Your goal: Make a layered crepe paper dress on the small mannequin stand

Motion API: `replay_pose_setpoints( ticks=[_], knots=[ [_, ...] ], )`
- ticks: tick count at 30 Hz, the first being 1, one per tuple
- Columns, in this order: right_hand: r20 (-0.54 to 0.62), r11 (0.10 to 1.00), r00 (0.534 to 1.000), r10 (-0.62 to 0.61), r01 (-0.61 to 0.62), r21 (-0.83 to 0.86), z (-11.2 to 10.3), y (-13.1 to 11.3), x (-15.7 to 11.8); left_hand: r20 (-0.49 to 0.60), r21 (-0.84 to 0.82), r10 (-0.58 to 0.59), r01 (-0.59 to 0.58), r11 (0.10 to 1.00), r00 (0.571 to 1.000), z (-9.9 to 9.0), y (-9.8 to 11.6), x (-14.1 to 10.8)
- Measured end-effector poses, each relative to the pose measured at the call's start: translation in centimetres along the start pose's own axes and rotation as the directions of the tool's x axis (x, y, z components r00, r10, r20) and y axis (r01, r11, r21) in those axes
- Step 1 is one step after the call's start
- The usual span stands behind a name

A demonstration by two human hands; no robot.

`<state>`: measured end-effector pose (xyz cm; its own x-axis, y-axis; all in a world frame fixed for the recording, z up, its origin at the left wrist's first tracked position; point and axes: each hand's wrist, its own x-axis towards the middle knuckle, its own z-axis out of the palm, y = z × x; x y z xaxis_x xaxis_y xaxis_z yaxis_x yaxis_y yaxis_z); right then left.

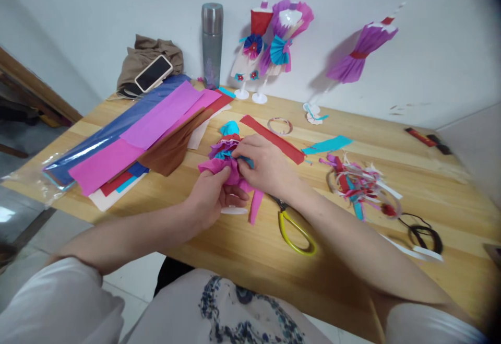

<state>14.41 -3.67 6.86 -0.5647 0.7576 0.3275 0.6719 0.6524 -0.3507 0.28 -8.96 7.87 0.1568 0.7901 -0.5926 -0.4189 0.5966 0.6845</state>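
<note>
A small paper dress (224, 148) in turquoise, red, purple and pink layers lies over the table in front of me. My left hand (213, 192) pinches its pink lower layer between thumb and fingers. From the right, my right hand (260, 164) has its fingers closed on the dress near the blue and pink folds. A pink strip (256, 207) hangs down below the right hand. Under the left fingers a white round base (234, 210) shows in part. Yellow-handled scissors (295, 232) lie beside my right forearm, their blades partly hidden.
Colored paper sheets (156, 117) and a phone (154, 73) lie at left. Behind stand a bottle (212, 46) and several dressed forms (256, 46). A red strip (273, 139), a turquoise strip (327, 144), a tape roll (279, 126) and paper scraps (358, 185) lie right.
</note>
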Motion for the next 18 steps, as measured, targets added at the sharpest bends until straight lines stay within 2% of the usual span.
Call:
replay_pose_setpoints(
  ticks=[5, 11, 18],
  knots=[
    [0.046, 0.997, 0.996, -0.071, 0.072, -0.006, -0.17, 0.2, -0.1, 0.027, 0.013, 0.029, -0.029, 0.999, 0.999, 0.0, -0.11, 0.14],
    [-0.007, 0.999, 1.0, -0.027, 0.027, 0.017, -0.34, 0.1, 0.08, 0.025, 0.001, 0.02, -0.02, 1.0, 0.999, 0.02, -0.19, 0.29],
    [0.043, 0.996, 0.996, -0.083, 0.081, 0.038, -0.02, 0.19, 0.06, 0.033, -0.034, 0.016, -0.015, 0.999, 0.999, -0.17, -0.42, 0.46]
  ],
)
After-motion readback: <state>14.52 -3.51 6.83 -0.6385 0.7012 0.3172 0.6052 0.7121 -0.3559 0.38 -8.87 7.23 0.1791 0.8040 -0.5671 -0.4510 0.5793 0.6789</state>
